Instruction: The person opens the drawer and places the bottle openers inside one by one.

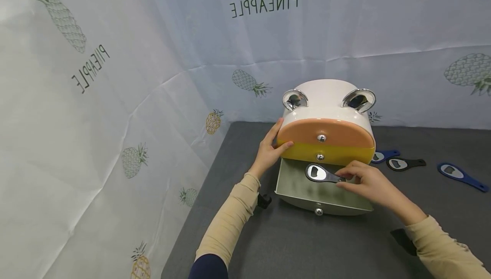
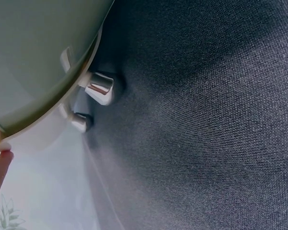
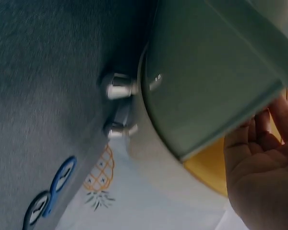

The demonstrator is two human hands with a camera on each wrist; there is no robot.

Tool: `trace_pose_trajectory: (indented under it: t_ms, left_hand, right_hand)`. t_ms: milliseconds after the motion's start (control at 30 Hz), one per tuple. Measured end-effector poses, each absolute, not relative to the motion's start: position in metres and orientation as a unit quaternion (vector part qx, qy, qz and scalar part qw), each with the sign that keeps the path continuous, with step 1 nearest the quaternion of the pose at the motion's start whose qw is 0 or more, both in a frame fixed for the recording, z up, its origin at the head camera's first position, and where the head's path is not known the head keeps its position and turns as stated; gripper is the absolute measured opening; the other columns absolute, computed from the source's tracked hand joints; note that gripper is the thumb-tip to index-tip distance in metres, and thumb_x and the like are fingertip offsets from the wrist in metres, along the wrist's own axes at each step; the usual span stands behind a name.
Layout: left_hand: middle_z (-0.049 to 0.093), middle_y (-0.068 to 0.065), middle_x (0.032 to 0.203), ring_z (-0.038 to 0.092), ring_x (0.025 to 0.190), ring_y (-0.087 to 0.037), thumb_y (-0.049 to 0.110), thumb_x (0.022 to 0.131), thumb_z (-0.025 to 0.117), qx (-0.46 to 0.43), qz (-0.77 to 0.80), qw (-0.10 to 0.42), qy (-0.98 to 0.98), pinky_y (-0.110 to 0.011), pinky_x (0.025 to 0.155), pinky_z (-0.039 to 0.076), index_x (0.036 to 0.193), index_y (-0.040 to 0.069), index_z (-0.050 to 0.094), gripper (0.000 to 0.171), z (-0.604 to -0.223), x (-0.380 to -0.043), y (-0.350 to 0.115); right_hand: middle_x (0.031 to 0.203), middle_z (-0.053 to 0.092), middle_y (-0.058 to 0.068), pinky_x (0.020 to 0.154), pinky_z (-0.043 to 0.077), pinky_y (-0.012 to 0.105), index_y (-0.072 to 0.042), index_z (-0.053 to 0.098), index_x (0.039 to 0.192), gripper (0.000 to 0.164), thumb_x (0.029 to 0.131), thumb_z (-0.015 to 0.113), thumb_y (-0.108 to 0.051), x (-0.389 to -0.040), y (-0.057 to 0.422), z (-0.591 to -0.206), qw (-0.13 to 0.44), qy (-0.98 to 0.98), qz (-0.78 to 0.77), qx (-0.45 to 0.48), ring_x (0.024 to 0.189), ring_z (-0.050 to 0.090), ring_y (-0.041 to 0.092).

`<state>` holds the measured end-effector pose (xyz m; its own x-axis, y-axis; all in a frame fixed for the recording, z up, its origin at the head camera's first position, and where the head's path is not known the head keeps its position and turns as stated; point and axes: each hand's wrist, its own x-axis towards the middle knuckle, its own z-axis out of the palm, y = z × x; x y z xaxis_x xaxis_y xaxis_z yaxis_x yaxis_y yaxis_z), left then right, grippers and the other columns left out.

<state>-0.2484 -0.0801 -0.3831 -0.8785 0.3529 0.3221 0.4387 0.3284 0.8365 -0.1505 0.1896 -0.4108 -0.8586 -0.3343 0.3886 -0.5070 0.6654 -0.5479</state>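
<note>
A rounded white drawer box (image 1: 326, 96) with two silver ear shapes stands on the grey table. Its orange (image 1: 303, 130) and yellow (image 1: 299, 150) drawers are closed, while the green bottom drawer (image 1: 297, 185) is pulled out. My right hand (image 1: 370, 181) pinches a black-handled bottle opener (image 1: 320, 174) by its handle end, over the green drawer. In the right wrist view the drawer hides the opener. With fingers extended along the box's left side, my left hand (image 1: 267, 151) rests there, its thumb against the yellow drawer front. A left fingertip (image 2: 5, 158) touches the box edge.
Right of the box lie two blue bottle openers, one close to it (image 1: 385, 155) and one farther right (image 1: 462, 176), plus a black bottle opener (image 1: 405, 164). Silver feet (image 2: 100, 88) hold the box above the table (image 1: 291, 245). A pineapple-print cloth (image 1: 184, 27) hangs behind and left.
</note>
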Motion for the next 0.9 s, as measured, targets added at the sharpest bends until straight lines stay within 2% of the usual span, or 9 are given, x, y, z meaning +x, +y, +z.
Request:
trace_pose_trajectory:
  t_ms: [233,367,700,900]
  left_hand:
    - [0.027,-0.006,0.154,0.034,0.139,-0.025,0.013,0.087,0.065,-0.246,-0.533,0.039,-0.809,-0.036,0.098,0.050,0.149,0.018,0.026,0.074,-0.386,-0.249,-0.080]
    - [0.027,-0.006,0.154,0.035,0.138,-0.025,0.013,0.087,0.065,-0.246,-0.534,0.040,-0.808,-0.036,0.097,0.050,0.149,0.018,0.026,0.073,-0.386,-0.250,-0.080]
    - [0.027,-0.006,0.154,0.035,0.138,-0.024,0.014,0.087,0.065,-0.245,-0.538,0.040,-0.806,-0.035,0.097,0.050,0.149,0.017,0.026,0.073,-0.386,-0.250,-0.080]
    - [0.028,-0.007,0.154,0.036,0.137,-0.025,0.013,0.087,0.065,-0.246,-0.539,0.042,-0.805,-0.034,0.096,0.051,0.149,0.017,0.027,0.073,-0.387,-0.251,-0.080]
  right_hand:
    - [0.081,0.057,-0.009,0.062,0.047,0.021,-0.013,0.073,0.090,0.017,0.075,0.077,-0.022,-0.159,0.179,-0.418,0.073,-0.921,0.309,0.228,0.073,0.051,0.001]
    - [0.080,0.057,-0.008,0.064,0.049,0.022,-0.012,0.073,0.091,0.018,0.076,0.076,-0.020,-0.162,0.174,-0.420,0.041,-0.929,0.289,0.227,0.073,0.053,0.003]
    - [0.078,0.056,-0.005,0.056,0.041,0.022,-0.011,0.074,0.092,0.017,0.077,0.074,-0.018,-0.166,0.166,-0.423,-0.003,-0.950,0.229,0.213,0.067,0.048,0.003]
    - [0.078,0.056,-0.005,0.054,0.039,0.023,-0.015,0.073,0.088,0.015,0.074,0.075,-0.018,-0.167,0.163,-0.426,-0.015,-0.958,0.198,0.206,0.066,0.048,0.005]
